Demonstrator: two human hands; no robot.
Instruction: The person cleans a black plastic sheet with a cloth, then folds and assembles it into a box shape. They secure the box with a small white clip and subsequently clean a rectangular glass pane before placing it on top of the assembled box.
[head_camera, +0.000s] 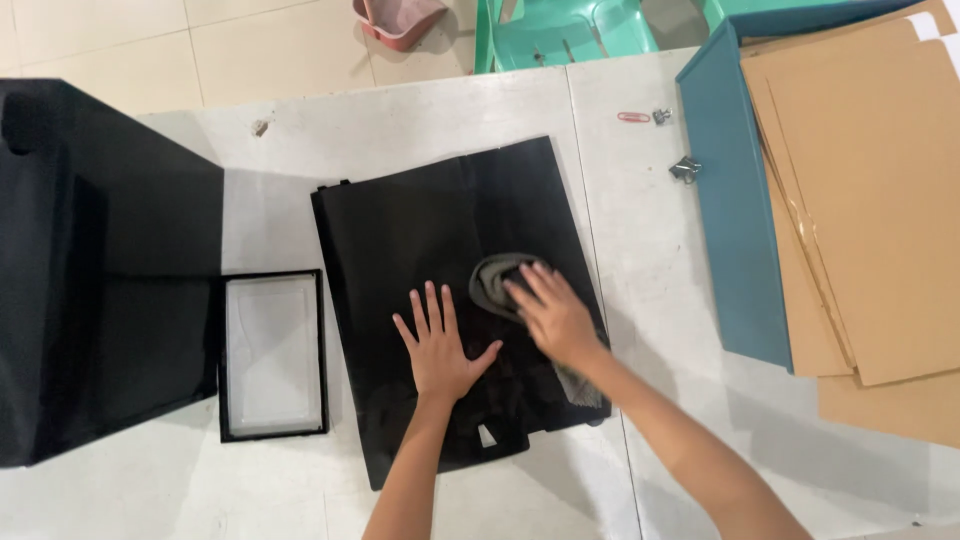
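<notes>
Wiping: a grey cloth (497, 282) is pressed on a flat black bag (455, 300) lying mid-table.
Right hand (552, 318): laid on the cloth, fingers extended and close together, nothing pinched.
Left hand (437, 345): spread flat on the bag, pinning it.
Advice: the bag is best kept pinned flat while the cloth is passed evenly.
Surface: a white table (640, 230); black-framed tray (272, 355), brown cardboard sheets (870, 220), teal box (730, 210).
Room: pale tiled floor (150, 45).

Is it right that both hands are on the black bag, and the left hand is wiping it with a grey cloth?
Not quite. In the head view, the right hand has the grey cloth. The left hand lies flat on the black bag.
</notes>
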